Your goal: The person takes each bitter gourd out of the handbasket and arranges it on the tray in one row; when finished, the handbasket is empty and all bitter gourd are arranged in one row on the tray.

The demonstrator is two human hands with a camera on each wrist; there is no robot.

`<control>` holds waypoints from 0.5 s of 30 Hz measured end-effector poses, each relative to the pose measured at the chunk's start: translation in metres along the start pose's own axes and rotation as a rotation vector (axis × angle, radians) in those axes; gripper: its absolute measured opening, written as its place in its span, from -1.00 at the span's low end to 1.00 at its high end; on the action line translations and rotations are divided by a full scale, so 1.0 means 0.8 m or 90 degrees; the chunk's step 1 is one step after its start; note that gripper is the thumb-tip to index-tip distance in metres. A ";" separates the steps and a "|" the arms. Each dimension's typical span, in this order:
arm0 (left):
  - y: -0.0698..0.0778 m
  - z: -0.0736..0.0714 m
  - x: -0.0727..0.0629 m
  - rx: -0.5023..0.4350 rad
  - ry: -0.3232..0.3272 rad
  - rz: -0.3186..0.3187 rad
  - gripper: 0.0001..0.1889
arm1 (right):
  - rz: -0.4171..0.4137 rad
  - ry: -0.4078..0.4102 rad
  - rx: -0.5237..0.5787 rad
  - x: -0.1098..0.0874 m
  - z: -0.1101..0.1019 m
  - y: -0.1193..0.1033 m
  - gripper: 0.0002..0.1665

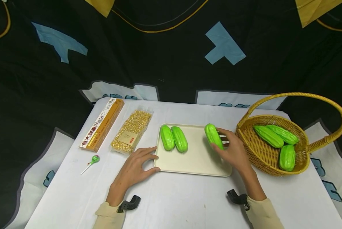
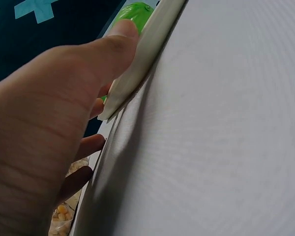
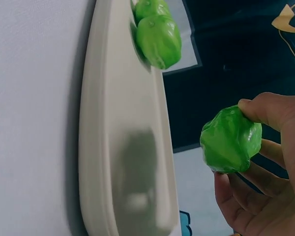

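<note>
My right hand (image 1: 233, 150) holds a bright green ridged gourd (image 1: 213, 136) between thumb and fingers above the right part of the cream tray (image 1: 193, 168). In the right wrist view, the held gourd (image 3: 230, 140) is raised over the tray (image 3: 96, 147), which bears a shadow. Two similar gourds (image 1: 167, 137) lie side by side on the tray's left part. At the tray's left edge rests my left hand (image 1: 135, 167), fingers spread and extended against the rim. In the left wrist view, its thumb (image 2: 123, 42) lies along the tray rim (image 2: 142, 64).
A wicker basket (image 1: 254, 159) with a tall handle stands at right, holding three green gourds (image 1: 287, 158). To the left lie a pasta box (image 1: 102, 125), a clear bag of corn kernels (image 1: 133, 130) and a green lollipop (image 1: 95, 159). Dark cloth (image 1: 148, 63) hangs behind the white-covered table (image 1: 176, 200).
</note>
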State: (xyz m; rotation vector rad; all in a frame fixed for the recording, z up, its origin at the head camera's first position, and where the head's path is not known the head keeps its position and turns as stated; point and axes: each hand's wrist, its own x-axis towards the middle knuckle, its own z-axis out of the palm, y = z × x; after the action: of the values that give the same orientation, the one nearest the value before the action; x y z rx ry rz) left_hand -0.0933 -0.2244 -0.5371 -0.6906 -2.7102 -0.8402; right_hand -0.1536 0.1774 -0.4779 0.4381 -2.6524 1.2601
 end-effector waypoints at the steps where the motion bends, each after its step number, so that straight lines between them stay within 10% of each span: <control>1: 0.000 0.000 0.000 0.000 -0.001 0.000 -0.51 | 0.003 -0.002 0.004 0.001 0.003 0.000 -0.18; 15: 0.000 0.000 0.000 0.002 0.005 0.003 -0.52 | 0.033 -0.045 0.000 0.022 0.042 -0.006 -0.20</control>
State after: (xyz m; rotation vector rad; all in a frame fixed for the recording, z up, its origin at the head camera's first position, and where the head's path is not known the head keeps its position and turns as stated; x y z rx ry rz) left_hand -0.0929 -0.2242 -0.5373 -0.6909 -2.7021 -0.8367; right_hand -0.1695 0.1449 -0.4903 0.4240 -2.7388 1.2819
